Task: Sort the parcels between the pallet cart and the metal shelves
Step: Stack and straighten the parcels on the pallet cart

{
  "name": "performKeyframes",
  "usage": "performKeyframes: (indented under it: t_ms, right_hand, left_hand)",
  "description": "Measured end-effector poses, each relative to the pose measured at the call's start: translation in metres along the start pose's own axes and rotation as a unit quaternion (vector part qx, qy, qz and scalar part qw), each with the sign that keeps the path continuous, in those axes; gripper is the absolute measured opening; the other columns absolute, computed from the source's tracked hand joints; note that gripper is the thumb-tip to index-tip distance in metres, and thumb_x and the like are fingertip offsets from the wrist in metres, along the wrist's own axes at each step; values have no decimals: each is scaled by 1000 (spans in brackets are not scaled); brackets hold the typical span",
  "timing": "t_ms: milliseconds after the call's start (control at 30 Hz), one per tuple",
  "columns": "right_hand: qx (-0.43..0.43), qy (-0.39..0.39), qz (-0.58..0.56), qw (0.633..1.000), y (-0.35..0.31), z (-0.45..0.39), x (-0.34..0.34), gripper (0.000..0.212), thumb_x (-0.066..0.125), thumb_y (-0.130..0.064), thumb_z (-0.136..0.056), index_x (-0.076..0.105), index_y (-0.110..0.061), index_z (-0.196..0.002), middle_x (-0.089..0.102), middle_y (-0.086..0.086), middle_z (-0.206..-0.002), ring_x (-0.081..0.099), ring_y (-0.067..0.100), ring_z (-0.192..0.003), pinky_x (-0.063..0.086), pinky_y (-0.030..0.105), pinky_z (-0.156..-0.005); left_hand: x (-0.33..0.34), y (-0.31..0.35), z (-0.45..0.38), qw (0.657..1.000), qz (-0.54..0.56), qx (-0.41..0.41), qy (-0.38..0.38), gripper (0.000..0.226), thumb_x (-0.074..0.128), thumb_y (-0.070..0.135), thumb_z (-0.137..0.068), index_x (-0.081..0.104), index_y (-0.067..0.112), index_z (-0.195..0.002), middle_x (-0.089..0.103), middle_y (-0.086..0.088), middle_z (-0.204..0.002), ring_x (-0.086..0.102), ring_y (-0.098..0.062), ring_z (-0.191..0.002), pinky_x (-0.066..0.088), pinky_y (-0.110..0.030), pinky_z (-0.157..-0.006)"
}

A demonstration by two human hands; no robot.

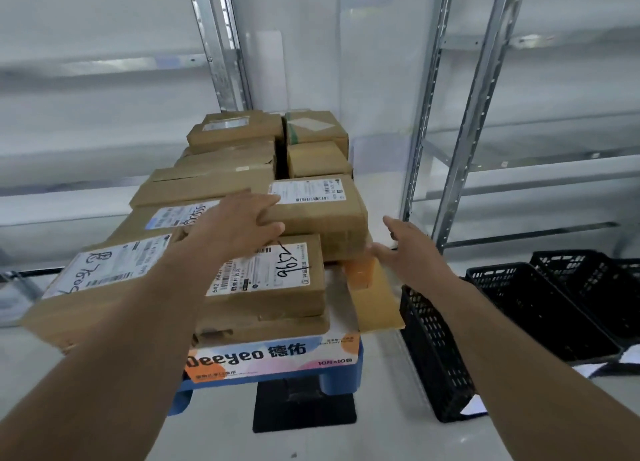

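Several brown cardboard parcels are stacked on the blue pallet cart (341, 370) in the middle of the view. My left hand (239, 223) lies with spread fingers against the left side of a labelled parcel (322, 214) in the middle of the stack. My right hand (407, 244) is open, fingers apart, just off that parcel's right lower corner. In front of it sits a smaller parcel marked with handwritten digits (273, 280). A larger labelled parcel (100, 280) is at the left front. The metal shelves (460, 169) stand to the right and the left.
Black plastic crates (540, 308) sit on the floor at the right, one (433, 353) tilted against the cart. A printed Deeyeo carton (273, 356) lies under the front parcels. An orange flat envelope (370, 287) pokes out at the cart's right side. Pale floor shows in front.
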State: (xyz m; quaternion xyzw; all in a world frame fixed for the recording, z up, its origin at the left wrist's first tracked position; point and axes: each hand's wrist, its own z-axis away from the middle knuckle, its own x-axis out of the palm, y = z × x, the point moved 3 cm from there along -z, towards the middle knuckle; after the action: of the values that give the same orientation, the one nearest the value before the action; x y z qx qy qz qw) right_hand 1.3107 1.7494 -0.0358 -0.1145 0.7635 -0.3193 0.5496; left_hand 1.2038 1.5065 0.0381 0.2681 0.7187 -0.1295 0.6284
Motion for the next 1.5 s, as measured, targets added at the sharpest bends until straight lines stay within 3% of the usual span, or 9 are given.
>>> performKeyframes:
  t_ms: [267, 500, 633, 733, 900, 1067, 1200, 1333, 1500]
  right_hand:
    - [-42, -13, -15, 999, -14, -38, 13, 46, 58, -36, -93, 46, -20, -134, 54, 3, -126, 50, 18, -111, 35, 25, -85]
    - [-49, -50, -89, 994, 7, -43, 5, 67, 55, -53, -89, 36, -23, -145, 46, 0, -142, 44, 18, -127, 40, 37, -100]
    - [-53, -76, -123, 988, 26, -52, 2, 63, 48, -57, -90, 39, -23, -143, 50, -1, -136, 47, 15, -120, 39, 27, -89]
    - [-52, -129, -137, 981, 37, -57, 7, 49, 40, -64, -88, 49, -27, -120, 53, -1, -110, 50, 13, -100, 38, 22, -75]
    - [-24, -150, -161, 975, 52, -66, 24, 47, 31, -43, -102, 53, -15, -131, 60, 5, -123, 49, 10, -104, 36, 24, -83]
    - [-5, -209, -165, 964, 58, -73, 45, 32, 37, -31, -102, 53, -21, -128, 57, -6, -104, 48, 6, -87, 32, 12, -61]
    - [-26, -228, -175, 958, 51, -74, 53, 26, 44, -31, -100, 56, -23, -121, 59, -6, -102, 53, 8, -85, 40, 20, -66]
    - [-39, -239, -165, 956, 44, -73, 58, 26, 44, -30, -100, 57, -17, -118, 63, 4, -112, 57, 20, -100, 48, 36, -86]
    - [-41, -240, -182, 953, 44, -74, 61, 26, 44, -30, -99, 57, -20, -119, 63, 4, -114, 57, 17, -97, 47, 34, -84]
  left_hand:
    - [4, 8, -22, 998, -53, -6, -25, 55, 54, 53, -86, 41, 37, -137, 47, 6, -138, 41, -18, -125, 38, -48, -101]
    - [6, 9, -21, 999, -42, -16, -30, 64, 52, 61, -83, 37, 36, -139, 44, 6, -141, 36, -17, -128, 34, -50, -104]
    - [4, 17, -24, 1000, 3, -30, -5, 67, 49, 67, -79, 38, 38, -139, 40, 5, -145, 32, -18, -133, 28, -44, -105]
    - [6, 20, -27, 998, 18, -57, -6, 69, 43, 72, -77, 39, 40, -138, 39, 5, -146, 32, -18, -134, 29, -46, -107]
    - [15, 24, -29, 996, 12, -84, -29, 79, 33, 76, -72, 40, 36, -139, 37, 2, -147, 30, -20, -135, 25, -45, -107]
    - [16, 26, -29, 994, 38, -104, -26, 80, 34, 77, -68, 43, 37, -136, 38, 2, -147, 30, -20, -135, 25, -46, -109]
    - [14, 26, -30, 992, 62, -113, -2, 79, 36, 76, -66, 49, 34, -131, 45, 0, -141, 39, -20, -128, 31, -42, -101]
    - [14, 19, -28, 989, 69, -129, 8, 69, 44, 71, -72, 50, 35, -130, 44, 0, -143, 38, -21, -130, 30, -47, -106]
    - [16, 14, -28, 990, 70, -125, 15, 54, 52, 61, -81, 51, 37, -129, 44, 2, -143, 38, -20, -130, 30, -47, -107]
